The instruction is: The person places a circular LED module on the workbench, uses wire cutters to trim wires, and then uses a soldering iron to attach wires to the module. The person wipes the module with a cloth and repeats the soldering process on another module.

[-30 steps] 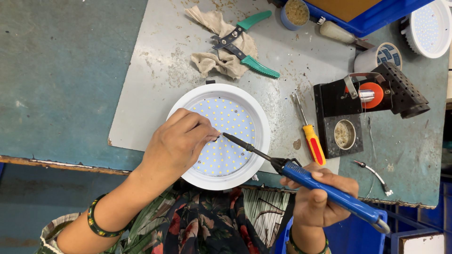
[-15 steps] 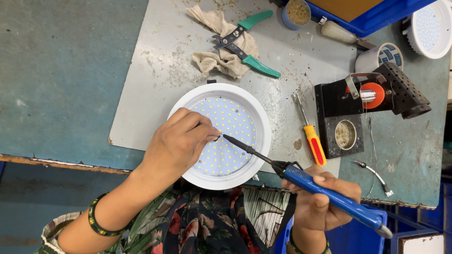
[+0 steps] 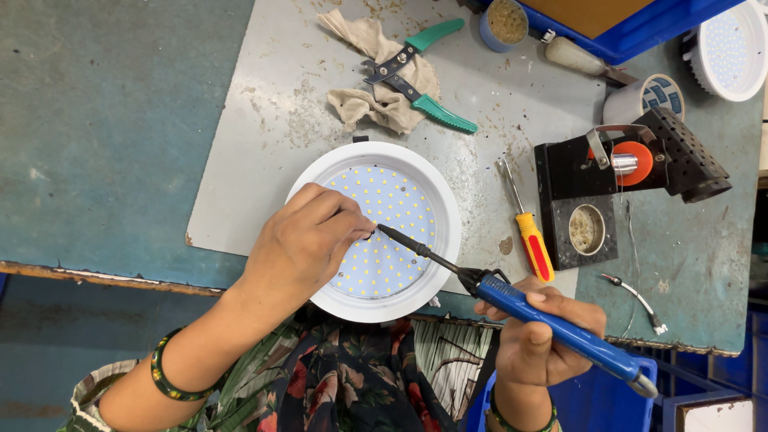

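While the left hand (image 3: 308,240) rests curled on the round white LED downlight panel with its grid of small yellow diodes (image 3: 384,204), its fingertips pinch together near the panel's middle; what they pinch is too small to tell. The right hand (image 3: 544,336) is closed around the blue-handled soldering iron (image 3: 552,324), held slantwise, dark tip reaching up-left to meet the panel just beside the left fingertips. The panel lies on a scuffed grey metal sheet (image 3: 264,152) at the near edge of the worn blue-green bench (image 3: 104,120), directly under the left hand.

Just beyond the right hand: a small screwdriver with red and yellow handle (image 3: 530,236), lying flat. Past it, a black soldering stand with an orange spool and a round tin of cleaning wool (image 3: 616,184). Well beyond the left hand: green-handled cutters (image 3: 420,76) lying on a crumpled beige rag (image 3: 376,96). A green bangle (image 3: 164,376) circles the left wrist.
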